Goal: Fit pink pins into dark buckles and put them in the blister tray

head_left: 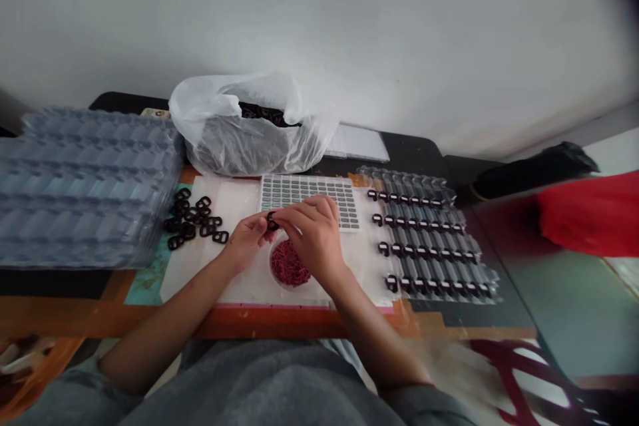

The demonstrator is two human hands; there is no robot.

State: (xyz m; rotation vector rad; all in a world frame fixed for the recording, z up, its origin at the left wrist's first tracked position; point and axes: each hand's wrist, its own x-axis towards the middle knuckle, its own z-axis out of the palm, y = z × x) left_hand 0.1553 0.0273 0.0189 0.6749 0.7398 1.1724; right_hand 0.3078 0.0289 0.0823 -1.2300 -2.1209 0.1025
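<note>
Both my hands meet over the middle of the table at one small black plastic buckle (272, 220). My left hand (247, 238) pinches it between thumb and fingers. From the other side, the fingertips of my right hand (317, 233) close on the same buckle and partly cover it. Just below sits a round tub of thin dark-red pieces (289, 263), partly behind my right hand. Behind the hands lies a white sheet with rows of small grey rectangles (309, 188). Loose black buckles (192, 214) are scattered left of my left hand.
Stacked clear ridged plastic trays (90, 190) fill the left side. On the right, another clear tray (424, 239) holds rows of black buckles with pale faces. A white plastic bag (239, 146) of black parts stands at the back. Red cloth (594, 216) is far right.
</note>
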